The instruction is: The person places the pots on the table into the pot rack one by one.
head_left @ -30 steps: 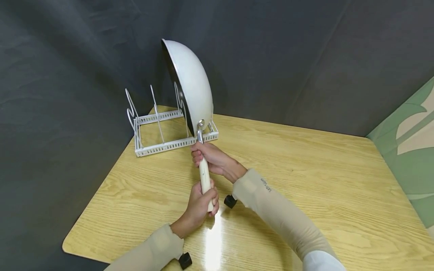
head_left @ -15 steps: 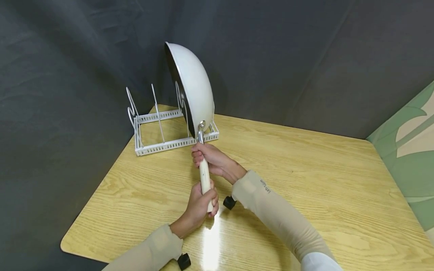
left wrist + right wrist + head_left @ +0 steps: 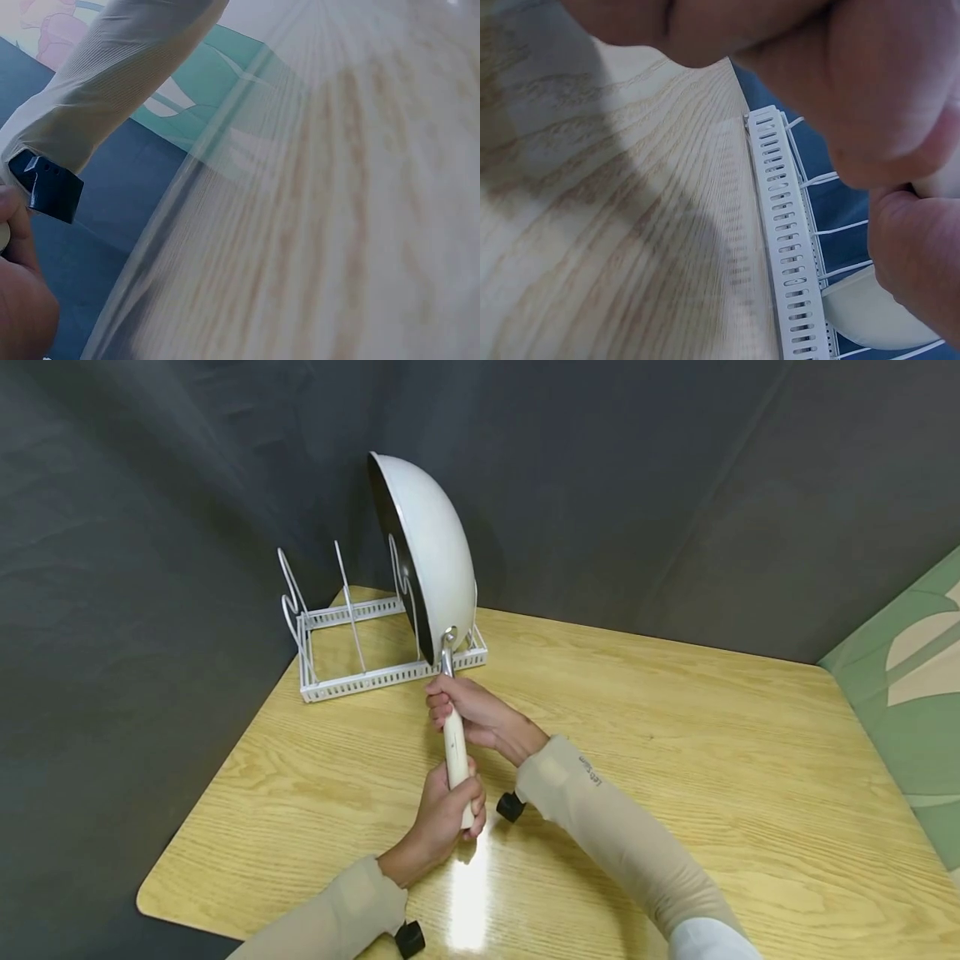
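A white wok [image 3: 438, 552] with a dark inside stands on its edge in the right part of a white wire rack [image 3: 367, 682], its hollow side facing left. Its pale handle [image 3: 455, 747] points toward me, joined to the bowl by a shiny metal neck. My right hand [image 3: 465, 710] grips the handle close to that neck. Lower down, my left hand [image 3: 446, 806] is wrapped round the handle's end. In the right wrist view, the wok's white underside [image 3: 877, 311] sits between the wires of the rack, partly covered by my fingers.
The rack stands at the back left of a wooden table [image 3: 675, 777], near a dark curtain [image 3: 637, 485]. Its wire dividers [image 3: 348, 610] rise left of the wok. A green leaf-patterned panel [image 3: 907, 693] borders the right side. A small black block [image 3: 511, 807] hangs at the right wrist.
Both hands keep their hold on the handle. The wok's top has tipped slightly to the right; the whole view has shifted a little.
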Action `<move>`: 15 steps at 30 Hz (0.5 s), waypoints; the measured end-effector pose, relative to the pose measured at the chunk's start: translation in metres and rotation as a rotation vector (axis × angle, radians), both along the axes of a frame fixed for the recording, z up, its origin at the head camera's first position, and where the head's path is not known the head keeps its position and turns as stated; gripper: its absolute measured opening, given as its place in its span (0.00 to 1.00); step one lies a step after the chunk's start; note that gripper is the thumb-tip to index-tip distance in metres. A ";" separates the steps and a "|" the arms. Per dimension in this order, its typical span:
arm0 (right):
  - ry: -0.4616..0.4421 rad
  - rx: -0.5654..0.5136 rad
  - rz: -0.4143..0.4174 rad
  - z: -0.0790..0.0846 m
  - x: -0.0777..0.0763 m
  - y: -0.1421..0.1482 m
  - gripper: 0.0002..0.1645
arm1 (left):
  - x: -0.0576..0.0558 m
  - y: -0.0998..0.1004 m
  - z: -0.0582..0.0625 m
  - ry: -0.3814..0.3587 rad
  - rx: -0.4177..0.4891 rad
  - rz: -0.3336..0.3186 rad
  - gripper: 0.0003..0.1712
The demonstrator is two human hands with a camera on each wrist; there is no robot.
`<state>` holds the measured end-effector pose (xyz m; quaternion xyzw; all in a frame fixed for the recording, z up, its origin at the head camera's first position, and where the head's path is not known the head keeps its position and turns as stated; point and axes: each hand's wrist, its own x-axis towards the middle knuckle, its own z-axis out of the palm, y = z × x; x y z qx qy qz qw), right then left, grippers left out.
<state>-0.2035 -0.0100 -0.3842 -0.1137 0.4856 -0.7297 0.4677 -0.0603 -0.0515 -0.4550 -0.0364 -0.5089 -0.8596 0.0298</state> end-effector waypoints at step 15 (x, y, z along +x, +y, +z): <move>0.034 0.071 -0.060 0.001 -0.002 -0.003 0.09 | -0.003 -0.004 0.002 -0.067 -0.027 0.031 0.10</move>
